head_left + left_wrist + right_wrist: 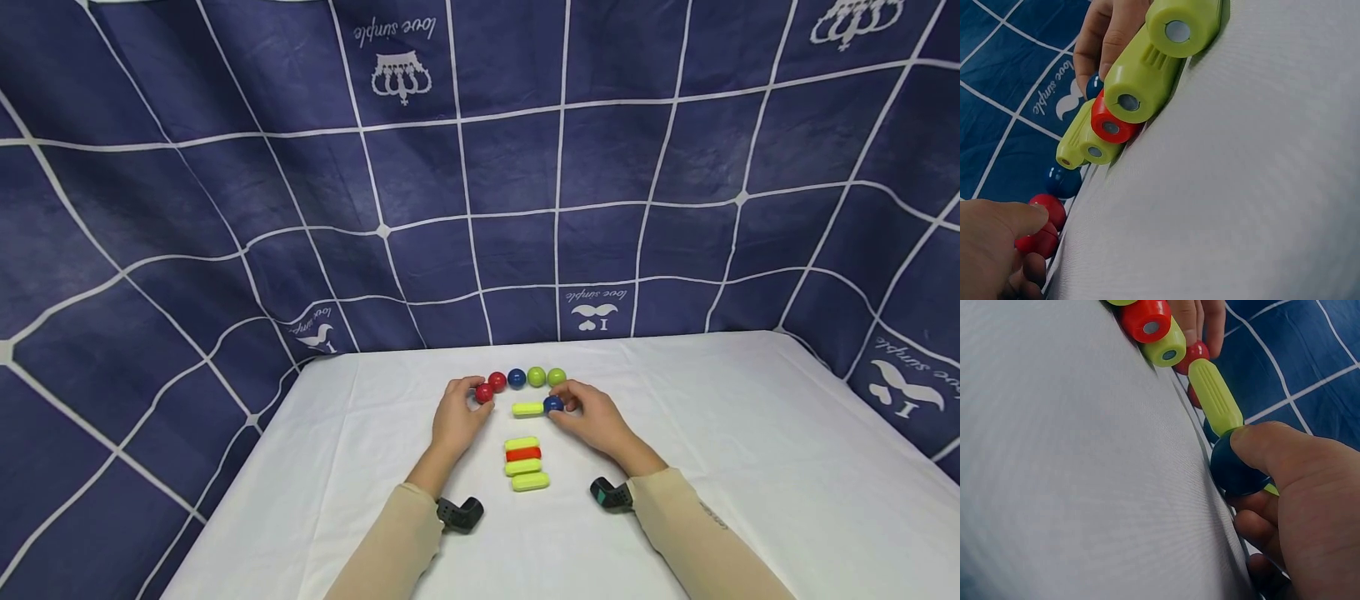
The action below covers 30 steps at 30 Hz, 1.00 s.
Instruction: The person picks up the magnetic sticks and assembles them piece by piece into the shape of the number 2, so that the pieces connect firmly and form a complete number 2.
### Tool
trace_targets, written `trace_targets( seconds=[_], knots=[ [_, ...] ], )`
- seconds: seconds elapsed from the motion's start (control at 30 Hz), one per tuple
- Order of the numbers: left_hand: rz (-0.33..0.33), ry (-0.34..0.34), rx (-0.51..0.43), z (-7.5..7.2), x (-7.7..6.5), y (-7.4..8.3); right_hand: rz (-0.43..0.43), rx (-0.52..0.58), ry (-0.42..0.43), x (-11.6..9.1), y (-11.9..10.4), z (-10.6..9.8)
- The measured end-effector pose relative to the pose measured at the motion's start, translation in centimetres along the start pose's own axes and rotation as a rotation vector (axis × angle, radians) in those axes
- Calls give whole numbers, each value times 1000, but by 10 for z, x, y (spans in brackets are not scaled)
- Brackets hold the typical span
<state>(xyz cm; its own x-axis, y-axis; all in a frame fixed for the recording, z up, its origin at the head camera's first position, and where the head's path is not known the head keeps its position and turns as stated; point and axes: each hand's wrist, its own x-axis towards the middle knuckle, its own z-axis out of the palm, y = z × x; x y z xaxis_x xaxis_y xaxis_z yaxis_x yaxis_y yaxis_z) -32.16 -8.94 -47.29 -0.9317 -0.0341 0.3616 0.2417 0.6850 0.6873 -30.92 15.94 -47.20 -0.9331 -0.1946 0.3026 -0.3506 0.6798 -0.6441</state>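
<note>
Pinching glossy dark-blue ball (553, 404) in right hand (596, 421), touching right end of ridged yellow-green plastic bar (527, 409); set lengthwise left-to-right, nearer right hand. Grasping shiny red ball (484, 393) in left hand (456, 415), apart from bar, leftward and slightly beyond.

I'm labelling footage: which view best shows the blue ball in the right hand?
The right wrist view: the blue ball looks largest there, though the right hand covers part. Head shows it small; left wrist, only a piece.
</note>
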Motion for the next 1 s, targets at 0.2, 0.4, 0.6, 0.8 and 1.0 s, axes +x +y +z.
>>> trace_targets(
  seconds=[0.2,0.4,0.6,0.8,1.0],
  knots=[
    [9,-22,18,0,-1,0,-5,-7,0,0,1,0],
    [35,-64,45,-1,-2,1,-1,-2,2,-1,0,-1],
    [45,-118,71,-2,-3,2,-1,0,2,0,0,-1],
    [57,-182,65,-5,-3,3,4,12,9,0,-2,-2],
    [83,-231,60,-7,-4,4,11,11,7,0,-1,-2]
  ],
)
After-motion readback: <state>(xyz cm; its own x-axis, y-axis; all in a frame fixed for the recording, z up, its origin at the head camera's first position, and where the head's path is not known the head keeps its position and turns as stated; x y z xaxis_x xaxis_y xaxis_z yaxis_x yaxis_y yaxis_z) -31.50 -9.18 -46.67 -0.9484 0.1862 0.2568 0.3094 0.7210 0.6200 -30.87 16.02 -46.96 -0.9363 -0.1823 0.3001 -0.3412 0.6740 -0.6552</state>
